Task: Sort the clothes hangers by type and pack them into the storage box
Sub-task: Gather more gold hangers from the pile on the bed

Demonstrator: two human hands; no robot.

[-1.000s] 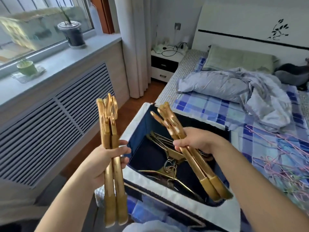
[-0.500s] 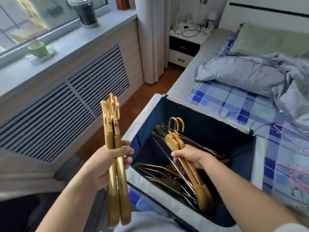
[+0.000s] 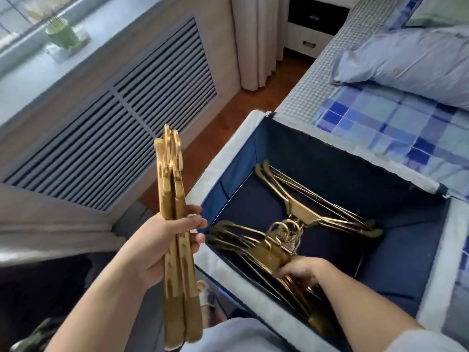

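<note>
Beside the blue-checked bed (image 3: 375, 115) sits the navy fabric storage box (image 3: 228, 158); my right hand (image 3: 300, 271) grips gold metal hangers (image 3: 264, 257) inside it, my left hand (image 3: 162, 247) clutches an upright gold hanger bundle (image 3: 175, 207) beside it.

1. The hangers (image 3: 175, 240) held upright are gold; those lying in the storage box (image 3: 302, 219) are the same gold;
2. The storage box (image 3: 223, 163) has a dark navy lining and a pale grey rim;
3. The bedsheet (image 3: 375, 123) is a blue and pale-blue check;
4. The cup (image 3: 61, 34) on the sill is green;
5. The floor (image 3: 228, 118) is reddish-brown; the curtain (image 3: 256, 41) is off-white.
</note>
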